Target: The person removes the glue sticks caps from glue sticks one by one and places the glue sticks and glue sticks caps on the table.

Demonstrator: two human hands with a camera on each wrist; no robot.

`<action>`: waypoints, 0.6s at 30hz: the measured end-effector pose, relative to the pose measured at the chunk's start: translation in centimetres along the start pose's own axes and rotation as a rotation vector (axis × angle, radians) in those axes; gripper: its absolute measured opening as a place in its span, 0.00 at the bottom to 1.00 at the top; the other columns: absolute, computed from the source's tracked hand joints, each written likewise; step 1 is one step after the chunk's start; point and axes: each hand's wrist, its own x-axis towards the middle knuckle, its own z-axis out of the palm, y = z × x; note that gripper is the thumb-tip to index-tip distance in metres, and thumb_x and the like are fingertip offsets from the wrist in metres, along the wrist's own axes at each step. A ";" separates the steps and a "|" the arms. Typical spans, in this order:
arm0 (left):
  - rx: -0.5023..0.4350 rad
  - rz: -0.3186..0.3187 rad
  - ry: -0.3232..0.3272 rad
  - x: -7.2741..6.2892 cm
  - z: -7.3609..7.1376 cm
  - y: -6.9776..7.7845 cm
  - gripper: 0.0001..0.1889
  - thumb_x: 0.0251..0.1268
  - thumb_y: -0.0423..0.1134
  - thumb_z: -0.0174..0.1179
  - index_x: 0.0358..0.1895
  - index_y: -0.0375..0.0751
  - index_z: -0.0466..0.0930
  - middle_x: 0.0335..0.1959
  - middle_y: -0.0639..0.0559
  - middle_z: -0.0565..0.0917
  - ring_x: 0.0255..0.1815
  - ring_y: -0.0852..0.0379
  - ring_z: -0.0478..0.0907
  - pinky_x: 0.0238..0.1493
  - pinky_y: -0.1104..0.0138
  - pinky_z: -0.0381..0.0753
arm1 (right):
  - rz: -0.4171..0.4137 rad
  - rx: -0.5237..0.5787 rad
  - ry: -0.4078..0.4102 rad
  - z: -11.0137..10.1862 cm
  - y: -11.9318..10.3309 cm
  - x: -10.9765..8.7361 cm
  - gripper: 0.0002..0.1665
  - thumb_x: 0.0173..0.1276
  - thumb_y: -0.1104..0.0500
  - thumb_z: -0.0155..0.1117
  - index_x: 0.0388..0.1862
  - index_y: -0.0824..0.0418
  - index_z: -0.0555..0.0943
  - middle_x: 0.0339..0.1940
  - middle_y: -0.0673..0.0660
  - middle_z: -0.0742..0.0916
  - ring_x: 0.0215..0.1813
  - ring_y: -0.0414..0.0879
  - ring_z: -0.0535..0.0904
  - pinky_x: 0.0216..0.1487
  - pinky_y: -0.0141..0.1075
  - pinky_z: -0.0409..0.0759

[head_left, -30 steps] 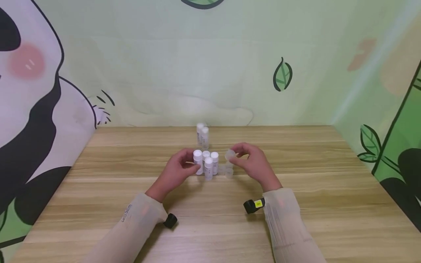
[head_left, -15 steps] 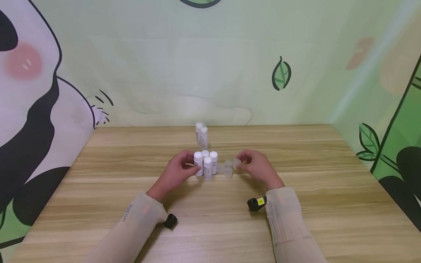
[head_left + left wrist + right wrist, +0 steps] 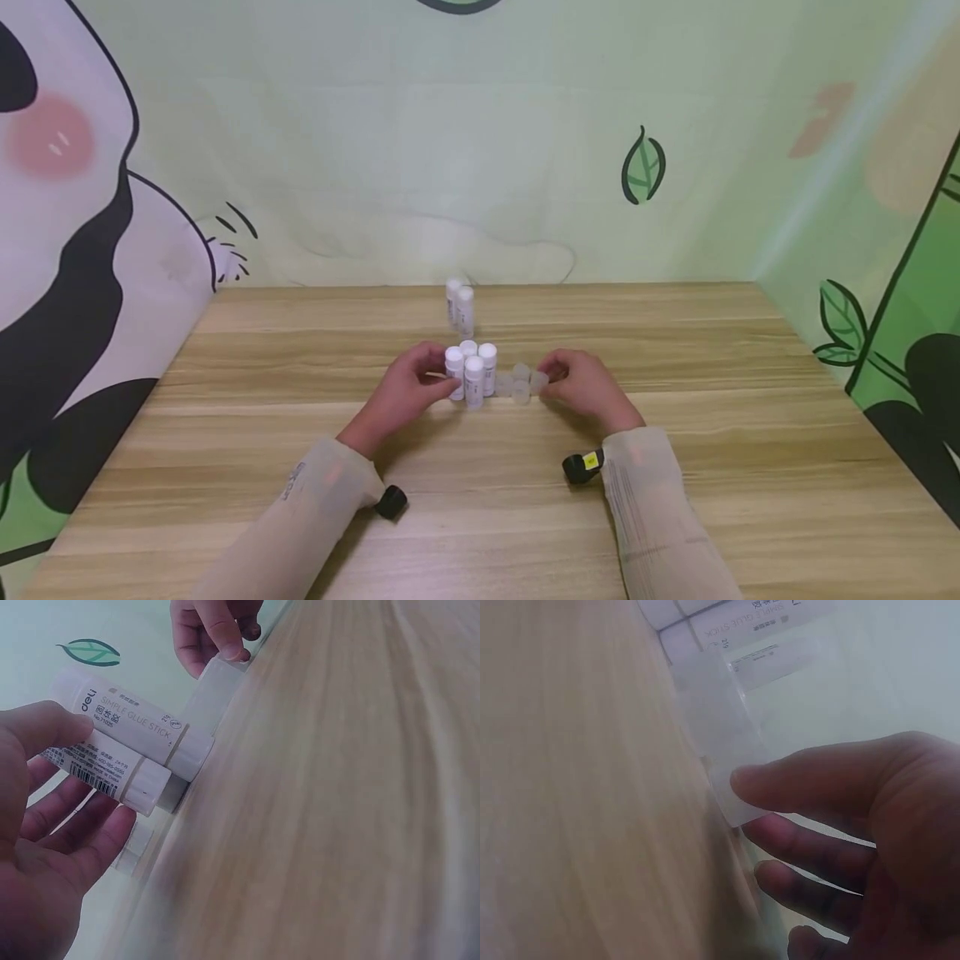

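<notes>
My left hand (image 3: pixel 412 379) holds the leftmost white glue stick (image 3: pixel 453 372) of a tight upright cluster, thumb in front and fingers behind. In the left wrist view a second glue stick (image 3: pixel 139 720), with a printed label, stands directly against the held glue stick (image 3: pixel 105 772). To the right of the cluster sit several small translucent plastic cups (image 3: pixel 521 393), close together. My right hand (image 3: pixel 588 390) pinches the rightmost translucent cup (image 3: pixel 731 784) between thumb and forefinger, low on the table, right beside the others. Its other fingers are loosely curled.
Behind the cluster, toward the back edge of the wooden table (image 3: pixel 480 508), a pair of glue sticks (image 3: pixel 465 312) stands upright. A printed backdrop (image 3: pixel 375 150) with a panda and leaves rises behind the table.
My right hand has brought its translucent cup down and slightly right, then in beside the other cups. The left hand stays on its glue stick, which has shifted slightly right toward the cluster.
</notes>
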 end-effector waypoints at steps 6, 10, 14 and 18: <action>0.010 -0.005 -0.007 0.0 0.2 0.0 0.16 0.59 0.32 0.67 0.49 0.37 0.76 0.48 0.40 0.84 0.48 0.47 0.82 0.53 0.57 0.83 | 0.000 0.006 -0.006 0.1 0.0 0.1 0.16 0.57 0.61 0.70 0.46 0.59 0.82 0.41 0.55 0.86 0.44 0.48 0.79 0.50 0.44 0.78; 0.022 -0.019 -0.012 0.1 0.2 -0.1 0.16 0.59 0.34 0.67 0.50 0.38 0.75 0.49 0.41 0.83 0.49 0.48 0.82 0.54 0.58 0.82 | -0.018 0.008 -0.011 0.3 0.1 0.2 0.16 0.57 0.61 0.70 0.46 0.59 0.82 0.40 0.55 0.86 0.43 0.48 0.79 0.50 0.44 0.78; 0.019 -0.030 -0.019 0.1 0.3 -0.1 0.17 0.59 0.35 0.67 0.50 0.38 0.75 0.49 0.41 0.83 0.51 0.47 0.81 0.56 0.56 0.81 | -0.028 0.010 -0.012 0.4 0.2 0.2 0.16 0.57 0.61 0.70 0.46 0.59 0.82 0.41 0.55 0.86 0.43 0.48 0.79 0.49 0.43 0.78; 0.023 -0.030 -0.024 0.2 0.4 -0.1 0.17 0.59 0.35 0.67 0.50 0.37 0.75 0.50 0.40 0.83 0.51 0.45 0.81 0.57 0.54 0.80 | -0.031 0.010 -0.010 0.4 0.3 0.3 0.17 0.58 0.61 0.70 0.48 0.59 0.82 0.41 0.55 0.86 0.43 0.48 0.79 0.49 0.43 0.78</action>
